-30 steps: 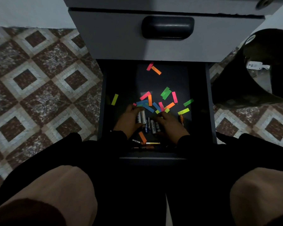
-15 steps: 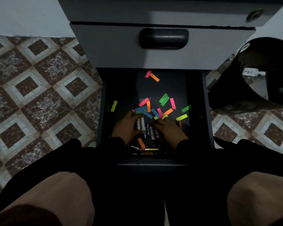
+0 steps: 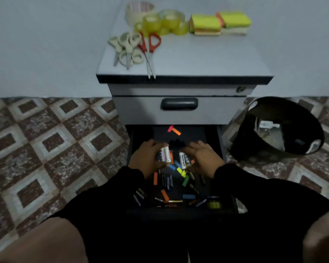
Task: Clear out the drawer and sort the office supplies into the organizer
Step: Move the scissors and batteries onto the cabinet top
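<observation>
Both hands are holding batteries over the drawer (image 3: 221, 149): the left hand (image 3: 147, 158) is clutching a bundle (image 3: 164, 154), the right hand (image 3: 203, 158) is pinching one battery (image 3: 182, 160). Their long axes are pointing away from the person, toward the counter (image 3: 198, 59) beyond.

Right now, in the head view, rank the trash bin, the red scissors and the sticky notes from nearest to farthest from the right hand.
1. Trash bin, on the floor to the right.
2. Red scissors, on the cabinet top, left.
3. Sticky notes, at the cabinet's back right.
</observation>
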